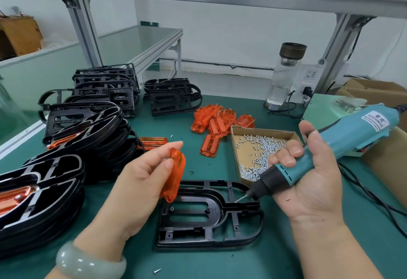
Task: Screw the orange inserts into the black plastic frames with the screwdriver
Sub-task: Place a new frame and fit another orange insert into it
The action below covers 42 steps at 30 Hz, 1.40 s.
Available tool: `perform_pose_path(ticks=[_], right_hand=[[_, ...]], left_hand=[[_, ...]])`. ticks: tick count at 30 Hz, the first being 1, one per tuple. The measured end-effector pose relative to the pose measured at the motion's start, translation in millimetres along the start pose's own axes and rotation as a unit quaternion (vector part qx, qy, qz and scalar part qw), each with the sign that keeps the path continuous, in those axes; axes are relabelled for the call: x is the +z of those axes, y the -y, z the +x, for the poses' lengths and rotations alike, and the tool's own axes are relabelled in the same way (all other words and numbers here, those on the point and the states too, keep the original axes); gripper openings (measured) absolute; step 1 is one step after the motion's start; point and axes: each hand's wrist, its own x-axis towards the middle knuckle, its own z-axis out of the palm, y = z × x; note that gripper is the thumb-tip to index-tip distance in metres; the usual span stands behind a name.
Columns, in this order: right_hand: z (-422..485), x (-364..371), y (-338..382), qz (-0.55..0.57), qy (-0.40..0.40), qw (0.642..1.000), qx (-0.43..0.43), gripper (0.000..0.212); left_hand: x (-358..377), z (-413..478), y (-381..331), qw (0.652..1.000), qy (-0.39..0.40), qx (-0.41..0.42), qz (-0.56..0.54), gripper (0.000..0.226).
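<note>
A black plastic frame lies flat on the green mat in front of me. My left hand pinches an orange insert upright just above the frame's left end. My right hand grips a teal electric screwdriver, its bit tilted down to the left, with the tip close over the frame's upper right part. A screw seems to sit on the bit. More orange inserts lie in a heap behind, and a cardboard tray of screws stands beside my right hand.
Stacks of black frames crowd the left side, some with orange inserts fitted. More frames stand at the back. A glass bottle and a socket strip are far right, cardboard boxes beyond. The screwdriver cable trails right. A loose screw lies near the front.
</note>
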Motion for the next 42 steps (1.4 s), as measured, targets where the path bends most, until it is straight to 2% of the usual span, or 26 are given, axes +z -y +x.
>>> perform_pose_path(ticks=[3, 6, 10, 21, 29, 35, 42], right_hand=[[0, -1, 0, 0.001, 0.004, 1.0, 0.003, 0.016], [0, -1, 0, 0.005, 0.006, 1.0, 0.006, 0.016], [0, -1, -1, 0.005, 0.005, 1.0, 0.007, 0.016], [0, -2, -1, 0.004, 0.008, 1.0, 0.007, 0.016], [0, -1, -2, 0.007, 0.01, 1.0, 0.009, 0.015], [1, -2, -1, 0.007, 0.01, 1.0, 0.01, 0.015], [1, -2, -1, 0.005, 0.007, 1.0, 0.006, 0.015]], left_hand=[[1, 1, 1, 0.985, 0.011, 0.073, 0.154, 0.032], [3, 2, 0, 0.972, -0.003, 0.082, 0.22, 0.017], [0, 2, 2, 0.945, 0.023, 0.103, 0.311, 0.016], [7, -1, 10, 0.916, 0.105, 0.077, 0.38, 0.01], [12, -3, 14, 0.89, 0.088, 0.085, 0.439, 0.006], [4, -2, 8, 0.909, 0.092, 0.096, 0.395, 0.009], [-17, -3, 0, 0.859, 0.172, 0.035, 0.481, 0.016]])
